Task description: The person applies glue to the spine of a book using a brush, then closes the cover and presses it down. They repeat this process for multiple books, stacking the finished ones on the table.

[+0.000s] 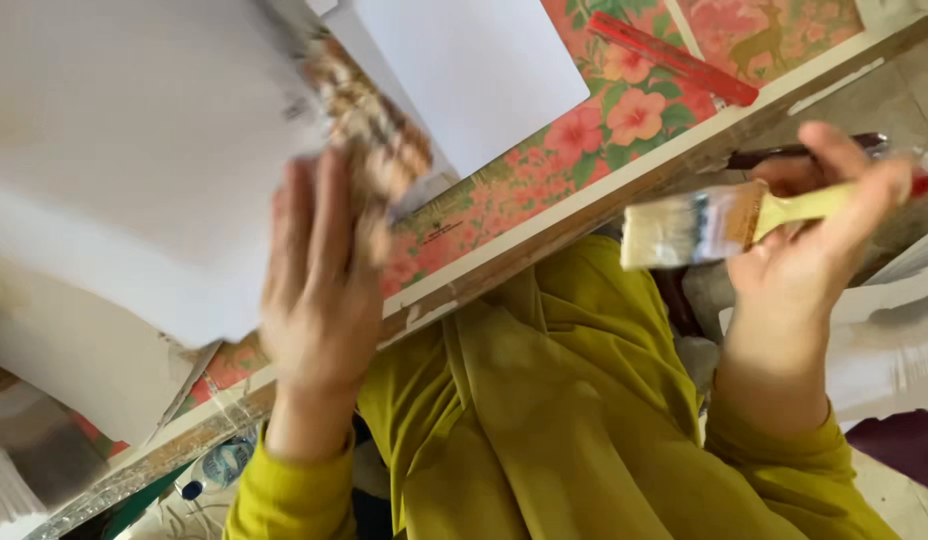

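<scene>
My left hand holds up a large white sheet with a patterned brown and cream strip along its edge, fingers spread against its underside. My right hand grips a flat paintbrush with a pale yellow handle and white bristles pointing left, held above my lap off the table's edge. A dark pen-like stick shows behind the right-hand fingers. The view is blurred and tilted.
The table carries a floral pink and orange cover with a wooden edge. A second white sheet and a red ruler lie on it. My yellow-green clothing fills the lower middle. White papers lie at right.
</scene>
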